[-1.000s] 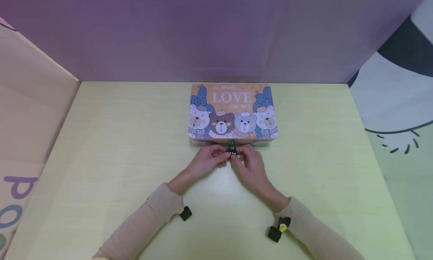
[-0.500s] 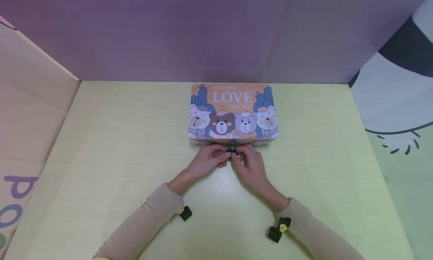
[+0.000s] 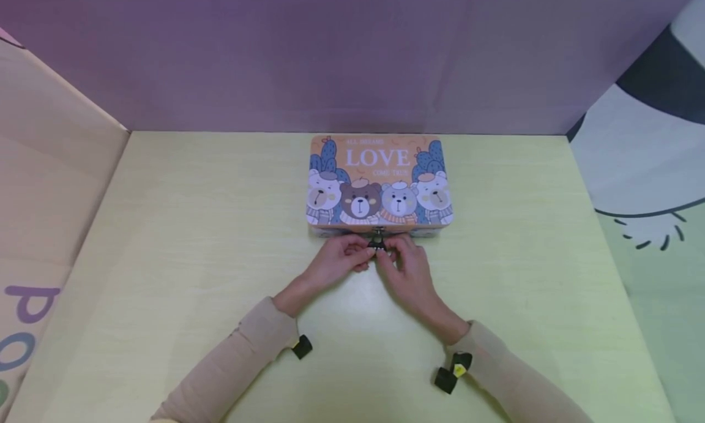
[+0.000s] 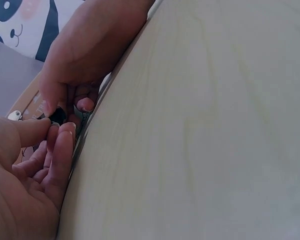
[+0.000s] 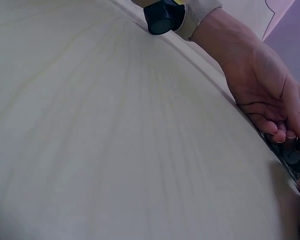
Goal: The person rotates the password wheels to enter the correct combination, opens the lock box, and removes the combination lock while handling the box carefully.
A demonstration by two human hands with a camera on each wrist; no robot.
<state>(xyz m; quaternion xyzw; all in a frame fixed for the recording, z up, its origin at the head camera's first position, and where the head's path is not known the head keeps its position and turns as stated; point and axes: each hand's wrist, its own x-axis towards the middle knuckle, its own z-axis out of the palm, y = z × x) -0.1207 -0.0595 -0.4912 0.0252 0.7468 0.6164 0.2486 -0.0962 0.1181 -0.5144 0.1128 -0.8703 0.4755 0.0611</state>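
The small black lock (image 3: 377, 245) is sitting between the hands, just in front of the metal clasp (image 3: 379, 230) on the long near side of the tin box (image 3: 380, 172), its hoop facing the tin. That box is standing near the far edge of the tabletop (image 3: 193, 227), its long axis running along it. The left hand (image 3: 335, 261) and right hand (image 3: 409, 273) are pinching the lock from either side, neither lying clearly nearer. The head view is showing the hoop; the left wrist view is revealing the left thumb meeting the fingertips.
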